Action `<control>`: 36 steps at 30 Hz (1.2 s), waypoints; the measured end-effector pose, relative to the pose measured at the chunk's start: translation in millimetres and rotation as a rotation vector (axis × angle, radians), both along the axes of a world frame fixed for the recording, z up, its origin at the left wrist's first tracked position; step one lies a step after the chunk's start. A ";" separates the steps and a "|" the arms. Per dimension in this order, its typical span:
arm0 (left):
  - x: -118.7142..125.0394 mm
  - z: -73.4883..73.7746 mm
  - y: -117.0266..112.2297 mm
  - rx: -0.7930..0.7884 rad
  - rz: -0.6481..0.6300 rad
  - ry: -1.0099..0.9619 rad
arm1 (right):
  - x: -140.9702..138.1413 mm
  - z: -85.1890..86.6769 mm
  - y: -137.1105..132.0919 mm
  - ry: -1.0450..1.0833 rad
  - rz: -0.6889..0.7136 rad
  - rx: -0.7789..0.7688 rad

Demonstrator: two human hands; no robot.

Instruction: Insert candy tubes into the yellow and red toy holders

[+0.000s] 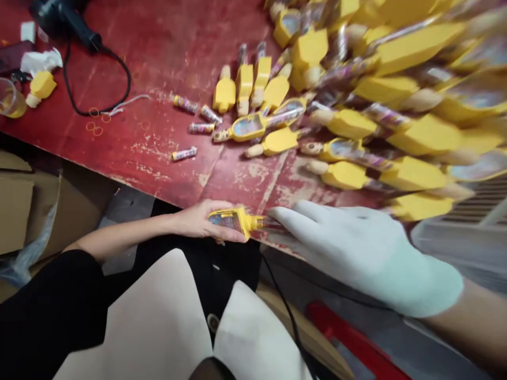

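Note:
My bare left hand (200, 220) is wrapped round a yellow plastic toy (243, 221) with a printed front, held at the table's near edge. From the toy's right end sticks a slim clear tube (259, 222). My right hand (352, 240), in a white glove with a mint cuff, is closed over the far part of this tube; its thumb is hidden and the fingers are slightly blurred. Beyond my hands lie small printed tubes (184, 153) and several similar yellow toys (277, 141) with beige knobs.
The worn red table (158, 179) carries a large pile of yellow toys (420, 89) at right. Upper left are a black heat-gun-like tool (75, 24) with a cord, rubber bands (95, 129) and a plastic cup (11, 100). Cardboard boxes (24, 211) stand below left.

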State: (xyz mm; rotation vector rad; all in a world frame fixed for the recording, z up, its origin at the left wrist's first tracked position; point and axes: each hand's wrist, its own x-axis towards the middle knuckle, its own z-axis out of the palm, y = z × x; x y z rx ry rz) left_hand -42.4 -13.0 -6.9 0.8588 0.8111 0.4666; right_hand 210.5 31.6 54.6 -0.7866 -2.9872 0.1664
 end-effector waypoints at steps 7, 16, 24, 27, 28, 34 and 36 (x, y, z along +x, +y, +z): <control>1.3 -13.1 -72.4 -0.066 -0.307 0.069 | 9.7 -30.7 -97.1 0.140 0.084 -0.336; 2.5 -10.5 -65.8 0.778 -0.440 0.833 | -14.0 -51.2 -102.9 0.156 -0.721 -1.344; -12.0 -7.4 -29.8 0.628 -0.424 0.636 | -15.6 -56.3 -79.1 0.134 -0.438 -0.739; -10.2 -2.2 -32.6 0.833 -0.474 0.770 | -19.9 -53.6 -84.5 0.200 -0.569 -1.186; -8.7 -1.9 -34.7 0.940 -0.496 0.845 | -22.7 -55.3 -87.3 0.229 -0.648 -1.401; -11.1 -12.2 -10.7 1.363 -0.474 0.977 | -25.0 -65.7 -63.6 0.395 -0.815 -1.837; -28.2 -16.0 25.5 1.436 -0.233 0.977 | -8.7 -54.8 -31.8 0.461 -0.831 -1.435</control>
